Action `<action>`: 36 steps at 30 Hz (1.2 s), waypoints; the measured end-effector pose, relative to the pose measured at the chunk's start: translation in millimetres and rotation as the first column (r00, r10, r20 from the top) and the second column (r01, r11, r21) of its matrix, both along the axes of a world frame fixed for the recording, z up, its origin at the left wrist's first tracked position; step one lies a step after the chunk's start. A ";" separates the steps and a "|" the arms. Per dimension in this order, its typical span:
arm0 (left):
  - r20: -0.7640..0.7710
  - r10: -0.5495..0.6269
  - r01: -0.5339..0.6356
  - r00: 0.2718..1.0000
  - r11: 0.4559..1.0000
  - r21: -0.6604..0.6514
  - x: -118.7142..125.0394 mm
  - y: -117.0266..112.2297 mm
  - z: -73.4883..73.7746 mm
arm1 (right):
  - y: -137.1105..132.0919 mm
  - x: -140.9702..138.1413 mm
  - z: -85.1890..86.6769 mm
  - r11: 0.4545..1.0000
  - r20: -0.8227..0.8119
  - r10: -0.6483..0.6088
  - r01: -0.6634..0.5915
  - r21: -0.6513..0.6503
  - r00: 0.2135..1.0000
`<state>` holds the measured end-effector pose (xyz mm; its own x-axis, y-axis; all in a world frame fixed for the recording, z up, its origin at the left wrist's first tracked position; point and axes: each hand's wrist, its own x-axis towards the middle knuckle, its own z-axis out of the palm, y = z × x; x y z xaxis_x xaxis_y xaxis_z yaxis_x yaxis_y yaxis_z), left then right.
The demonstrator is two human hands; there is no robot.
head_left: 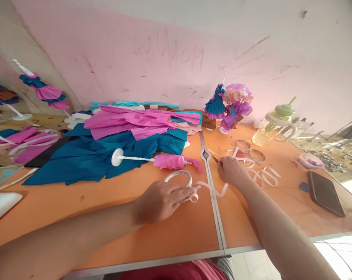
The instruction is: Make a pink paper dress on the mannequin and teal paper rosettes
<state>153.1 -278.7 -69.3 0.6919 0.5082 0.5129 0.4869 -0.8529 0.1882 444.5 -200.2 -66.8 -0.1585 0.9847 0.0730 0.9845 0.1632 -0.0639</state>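
My left hand is closed on a roll of white tape, which stands partly hidden behind the fingers. From it a loose strip of tape curls right across the table seam. My right hand is closed around what looks like scissors; dark pointed blades show at the fingertips, while the handles are hidden. Just beyond the tape roll, a white doll stand lies on its side, pink crepe paper wrapped about its upper part.
Pink and teal crepe paper cover the back left. Small dressed stands are by the wall. A yellow drink jug, tape rings, curled white strips and a phone lie rightward.
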 end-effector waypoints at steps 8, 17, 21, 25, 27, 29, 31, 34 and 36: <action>0.031 0.016 -0.015 0.999 0.998 -0.054 -12.7 14.0 -6.6 | -33.0 -12.9 40.6 0.824 -0.745 0.365 -0.566 -0.021 0.558; 0.052 -0.039 0.045 0.998 0.992 -0.121 -11.2 14.3 -13.5 | -51.3 -38.1 33.6 0.894 -0.542 0.313 -0.434 -0.109 0.780; 0.029 -0.049 0.053 0.998 0.987 -0.151 -9.6 13.2 -10.3 | -51.2 -41.3 29.3 0.906 -0.465 0.335 -0.416 -0.079 0.820; -0.011 -0.020 0.018 1.000 0.983 -0.183 -8.3 11.1 -6.6 | -49.6 -41.1 25.5 0.896 -0.438 0.353 -0.433 -0.096 0.827; -0.004 -0.017 0.016 1.000 0.979 -0.202 -7.6 10.0 -5.5 | -48.8 -42.0 24.6 0.888 -0.460 0.352 -0.446 -0.110 0.815; -0.003 -0.024 0.023 1.000 0.978 -0.207 -7.0 9.0 -5.0 | -48.6 -43.3 24.1 0.883 -0.482 0.345 -0.452 -0.123 0.805; -0.006 -0.028 0.026 1.000 0.979 -0.203 -6.5 8.7 -5.5 | -48.9 -44.5 23.4 0.885 -0.493 0.333 -0.446 -0.130 0.804; 0.028 -0.037 0.041 0.999 0.985 -0.165 -6.1 10.0 -8.3 | -50.1 -46.0 21.8 0.881 -0.515 0.326 -0.452 -0.137 0.793; 0.009 -0.037 0.037 0.999 0.991 -0.131 -6.4 11.2 -11.1 | -51.4 -47.5 21.2 0.865 -0.550 0.339 -0.482 -0.137 0.763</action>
